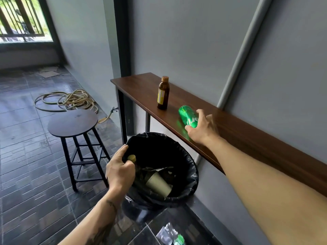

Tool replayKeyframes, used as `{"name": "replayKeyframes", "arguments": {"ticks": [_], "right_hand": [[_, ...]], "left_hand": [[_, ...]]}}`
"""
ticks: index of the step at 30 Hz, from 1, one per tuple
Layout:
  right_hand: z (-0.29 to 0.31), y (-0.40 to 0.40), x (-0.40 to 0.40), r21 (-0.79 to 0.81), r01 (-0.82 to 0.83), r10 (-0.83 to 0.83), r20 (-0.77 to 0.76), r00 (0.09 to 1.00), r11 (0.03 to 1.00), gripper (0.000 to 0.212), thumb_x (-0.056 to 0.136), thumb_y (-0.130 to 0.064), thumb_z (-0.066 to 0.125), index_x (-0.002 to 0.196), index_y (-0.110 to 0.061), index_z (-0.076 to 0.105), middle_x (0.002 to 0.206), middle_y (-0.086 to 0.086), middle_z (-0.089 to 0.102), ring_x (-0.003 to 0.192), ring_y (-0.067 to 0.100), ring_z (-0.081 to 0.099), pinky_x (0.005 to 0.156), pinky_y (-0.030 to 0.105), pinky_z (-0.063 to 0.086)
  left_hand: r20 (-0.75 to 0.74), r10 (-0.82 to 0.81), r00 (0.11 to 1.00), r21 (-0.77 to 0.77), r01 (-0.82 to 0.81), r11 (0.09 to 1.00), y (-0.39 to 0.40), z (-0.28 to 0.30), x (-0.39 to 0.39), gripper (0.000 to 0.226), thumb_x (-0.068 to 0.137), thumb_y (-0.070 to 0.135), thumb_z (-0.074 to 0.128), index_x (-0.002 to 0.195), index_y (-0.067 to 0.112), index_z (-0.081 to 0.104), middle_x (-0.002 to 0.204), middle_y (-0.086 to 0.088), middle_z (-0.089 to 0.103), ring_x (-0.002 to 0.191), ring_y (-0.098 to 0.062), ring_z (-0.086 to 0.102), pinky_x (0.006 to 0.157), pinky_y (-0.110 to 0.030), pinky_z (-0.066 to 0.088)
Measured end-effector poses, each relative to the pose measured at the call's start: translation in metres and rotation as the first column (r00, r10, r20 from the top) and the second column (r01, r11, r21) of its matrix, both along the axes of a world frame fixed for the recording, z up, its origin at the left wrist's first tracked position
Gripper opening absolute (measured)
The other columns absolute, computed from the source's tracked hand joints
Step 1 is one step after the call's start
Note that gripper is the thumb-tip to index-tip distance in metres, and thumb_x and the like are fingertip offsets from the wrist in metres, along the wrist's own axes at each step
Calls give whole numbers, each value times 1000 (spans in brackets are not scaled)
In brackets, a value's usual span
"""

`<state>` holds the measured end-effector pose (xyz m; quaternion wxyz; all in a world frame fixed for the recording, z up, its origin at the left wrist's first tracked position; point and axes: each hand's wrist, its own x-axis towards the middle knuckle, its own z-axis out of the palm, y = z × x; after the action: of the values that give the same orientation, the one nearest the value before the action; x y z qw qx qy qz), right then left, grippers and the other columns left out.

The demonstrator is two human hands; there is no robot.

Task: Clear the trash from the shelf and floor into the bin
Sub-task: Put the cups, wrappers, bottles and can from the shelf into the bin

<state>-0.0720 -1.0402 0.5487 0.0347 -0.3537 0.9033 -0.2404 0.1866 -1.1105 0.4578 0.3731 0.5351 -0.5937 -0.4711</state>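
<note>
Brown bottle (163, 93) upright near can (188, 116); bin (192, 175) mouth open.

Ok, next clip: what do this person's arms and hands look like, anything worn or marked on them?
Both arms are bare as far as the frame shows: no sleeves, gloves, watch or rings visible. The left hand sits below a forearm with dark tattoo markings near the wrist and further down it. The right hand and its forearm show no markings.

Tiled home porch with barred gate (21, 20), coiled hose (67, 100), stool (72, 123), wall shelf (141, 89).
</note>
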Motion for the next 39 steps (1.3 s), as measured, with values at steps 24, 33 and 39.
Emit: {"name": "replayKeyframes", "arguments": {"ticks": [24,33,39], "right_hand": [[-21,-103,95,-242,-272,267,-55,962,931,50,77,-30,58,125,-20,47,114,6,54,105,27,55,88,39,47],[27,-164,16,-389,202,-1,459,889,899,98,80,-32,73,154,-17,10,155,13,30,137,30,38,111,42,32],[12,-204,3,-450,295,54,617,785,843,51,78,-29,74,121,-27,46,117,1,57,110,24,57,100,48,44]], "left_hand": [[-90,-26,996,-3,26,1000,-110,5,16,67,70,9,46,130,35,61,116,5,73,109,-18,66,96,-46,53],[-93,-4,996,-3,4,1000,-130,6,22,67,71,10,47,132,32,60,116,4,73,109,-22,67,96,-51,53],[-80,-12,997,-13,11,1000,-140,12,34,68,71,9,43,131,33,61,116,4,73,106,-23,68,93,-52,54]]}}
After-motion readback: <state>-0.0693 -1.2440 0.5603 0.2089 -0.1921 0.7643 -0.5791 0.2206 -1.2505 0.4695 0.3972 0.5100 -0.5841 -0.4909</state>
